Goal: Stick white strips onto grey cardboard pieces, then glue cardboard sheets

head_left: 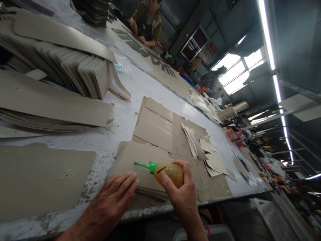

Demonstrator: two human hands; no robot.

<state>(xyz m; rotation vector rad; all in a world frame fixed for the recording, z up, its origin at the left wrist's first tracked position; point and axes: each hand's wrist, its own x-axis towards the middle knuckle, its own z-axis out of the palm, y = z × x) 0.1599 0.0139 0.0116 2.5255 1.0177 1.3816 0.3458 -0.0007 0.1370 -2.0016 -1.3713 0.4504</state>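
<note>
My right hand (181, 192) is wrapped round a small amber glue bottle (168, 172) with a green nozzle that points left, its tip just over a stack of beige cardboard pieces (140, 160). My left hand (114, 197) lies flat, fingers stretched out, pressing the near edge of that stack. The stack rests on a brown cardboard work mat (190, 167) on the white, glue-stained table (120, 120).
Overlapping beige pieces (155, 125) lie further up the mat, with small cut pieces (200, 147) to the right. Large cardboard stacks (57, 67) fill the left and a sheet (42, 177) lies near left. Two other people work at the far end.
</note>
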